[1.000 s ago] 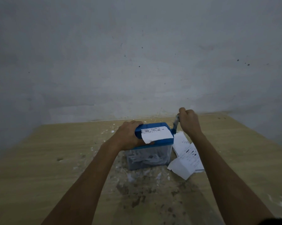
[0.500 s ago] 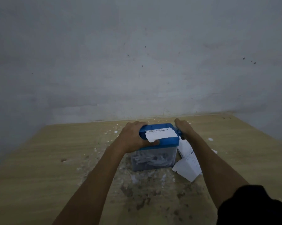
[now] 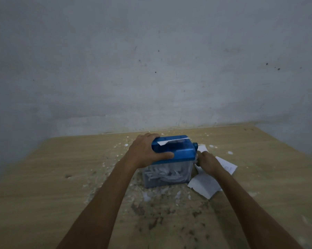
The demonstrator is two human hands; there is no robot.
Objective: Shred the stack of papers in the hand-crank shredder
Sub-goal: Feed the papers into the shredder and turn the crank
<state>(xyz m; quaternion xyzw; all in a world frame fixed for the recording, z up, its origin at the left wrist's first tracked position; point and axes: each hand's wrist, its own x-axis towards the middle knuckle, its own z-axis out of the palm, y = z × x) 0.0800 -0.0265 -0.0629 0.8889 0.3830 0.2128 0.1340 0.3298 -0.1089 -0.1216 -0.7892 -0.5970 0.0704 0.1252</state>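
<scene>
At frame centre I see one blue-lidded shredder point(image 3: 176, 151); its clear plastic bin point(image 3: 166, 176) holds white paper shreds point(image 3: 162, 174). My left hand point(image 3: 144, 153) grips its lid, my right hand point(image 3: 206, 161) clasps the crank.

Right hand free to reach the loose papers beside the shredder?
Probably yes. The papers lie on the table directly under and beside the right hand, with nothing between them. But that hand grips the crank, so it must let go first.

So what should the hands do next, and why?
Probably keep turning the crank: only a thin sliver of paper shows in the slot of the blue shredder, the right hand grips the handle, and the left hand holds the lid.
</scene>
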